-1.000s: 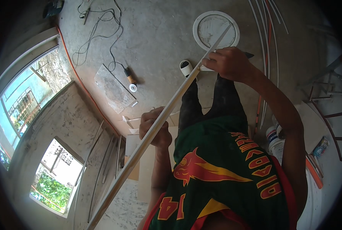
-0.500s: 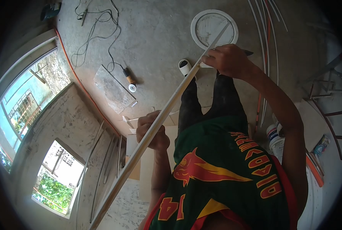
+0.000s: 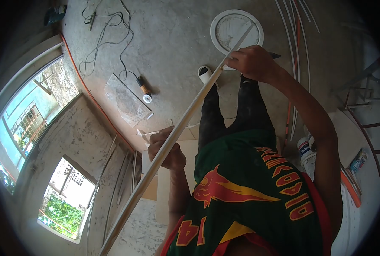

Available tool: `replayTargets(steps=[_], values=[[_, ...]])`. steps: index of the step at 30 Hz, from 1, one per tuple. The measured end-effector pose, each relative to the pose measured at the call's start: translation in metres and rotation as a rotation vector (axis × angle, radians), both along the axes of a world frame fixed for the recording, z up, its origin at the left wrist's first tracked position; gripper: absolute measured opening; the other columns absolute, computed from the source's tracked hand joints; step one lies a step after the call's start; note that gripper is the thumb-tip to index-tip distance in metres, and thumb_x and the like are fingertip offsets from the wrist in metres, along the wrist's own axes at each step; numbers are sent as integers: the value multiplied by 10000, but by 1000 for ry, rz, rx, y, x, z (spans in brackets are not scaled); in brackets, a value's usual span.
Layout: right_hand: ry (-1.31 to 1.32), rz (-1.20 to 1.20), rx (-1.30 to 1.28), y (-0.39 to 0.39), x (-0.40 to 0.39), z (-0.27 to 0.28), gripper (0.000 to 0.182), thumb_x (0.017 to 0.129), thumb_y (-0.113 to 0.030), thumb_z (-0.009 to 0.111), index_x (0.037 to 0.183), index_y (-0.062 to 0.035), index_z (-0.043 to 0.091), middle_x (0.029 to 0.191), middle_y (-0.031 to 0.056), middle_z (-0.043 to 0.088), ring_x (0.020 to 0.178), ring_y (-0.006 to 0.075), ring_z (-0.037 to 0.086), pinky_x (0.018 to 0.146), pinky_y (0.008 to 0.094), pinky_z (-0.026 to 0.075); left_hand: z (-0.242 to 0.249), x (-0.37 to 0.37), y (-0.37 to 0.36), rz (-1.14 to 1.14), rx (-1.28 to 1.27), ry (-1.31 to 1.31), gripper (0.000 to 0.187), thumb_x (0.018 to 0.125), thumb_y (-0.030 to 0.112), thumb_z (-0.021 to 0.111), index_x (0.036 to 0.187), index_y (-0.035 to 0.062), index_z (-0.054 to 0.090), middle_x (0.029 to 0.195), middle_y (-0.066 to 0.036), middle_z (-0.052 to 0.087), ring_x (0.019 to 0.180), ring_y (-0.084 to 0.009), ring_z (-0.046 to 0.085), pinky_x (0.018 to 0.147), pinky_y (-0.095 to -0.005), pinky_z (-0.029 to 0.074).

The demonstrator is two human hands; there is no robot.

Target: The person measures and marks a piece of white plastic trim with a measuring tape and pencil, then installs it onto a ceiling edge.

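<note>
A long, narrow pale strip runs diagonally from the lower left up to a tapering end over a round white lid on the floor. My left hand is closed around its middle, partly hidden behind the strip. Near the far end my right hand pinches the strip between thumb and fingers. A dark pointed end shows just past the right hand's knuckles; I cannot tell whether the hand holds it. Below the strip are my dark-trousered legs and one white-and-black slipper.
The round white lid lies on the concrete floor. To the left are a corded power tool, a flat board and an orange hose. Several thin rods lie on the right, with a white tub nearer me.
My left hand has shifted slightly down and left along the strip. My right hand has moved a little up and left, still gripping near the far end.
</note>
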State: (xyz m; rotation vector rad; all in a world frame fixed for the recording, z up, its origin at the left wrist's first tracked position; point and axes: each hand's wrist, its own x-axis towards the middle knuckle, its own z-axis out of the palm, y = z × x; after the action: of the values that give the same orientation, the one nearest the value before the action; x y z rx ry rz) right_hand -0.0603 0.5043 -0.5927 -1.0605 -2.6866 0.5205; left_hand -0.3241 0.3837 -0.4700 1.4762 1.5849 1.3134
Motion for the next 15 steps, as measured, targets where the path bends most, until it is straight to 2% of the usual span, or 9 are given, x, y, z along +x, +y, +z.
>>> replayTargets(steps=[3, 9, 11, 14, 15], values=[[15, 0, -13, 1, 1, -4, 137, 754, -122, 580, 885, -111, 616, 713, 24, 589, 677, 162, 634, 562, 297, 518, 1, 0, 3, -18, -22, 150, 267, 910, 254, 524, 866, 51, 358, 800, -133, 546, 643, -250, 628, 594, -346, 549], [-18, -3, -23, 2, 4, -12, 167, 763, -123, 574, 923, -111, 622, 750, 32, 608, 706, 170, 641, 579, 302, 524, 0, -1, 3, 22, -24, 212, 263, 920, 262, 507, 849, 44, 380, 785, -113, 543, 639, -228, 628, 598, -326, 543], [-70, -14, -42, 2, 9, -20, 176, 768, -122, 570, 935, -110, 623, 761, 31, 609, 726, 170, 644, 586, 307, 525, -1, -4, 0, 26, -43, 116, 217, 888, 207, 559, 871, 55, 406, 818, -139, 567, 716, -230, 628, 648, -326, 538], [-77, -105, -202, 6, 21, -23, 286, 689, -48, 608, 973, -84, 593, 808, 49, 609, 699, 220, 631, 608, 330, 511, -1, -7, 1, 12, -43, 92, 227, 875, 205, 587, 893, 60, 412, 833, -153, 578, 751, -229, 628, 666, -322, 534], [17, -193, -277, 5, 26, -23, 312, 691, -44, 609, 1000, -77, 581, 832, 54, 614, 724, 213, 635, 633, 326, 512, -2, -7, 2, 4, -38, 103, 239, 876, 218, 587, 898, 60, 409, 832, -153, 577, 750, -228, 628, 663, -319, 534]])
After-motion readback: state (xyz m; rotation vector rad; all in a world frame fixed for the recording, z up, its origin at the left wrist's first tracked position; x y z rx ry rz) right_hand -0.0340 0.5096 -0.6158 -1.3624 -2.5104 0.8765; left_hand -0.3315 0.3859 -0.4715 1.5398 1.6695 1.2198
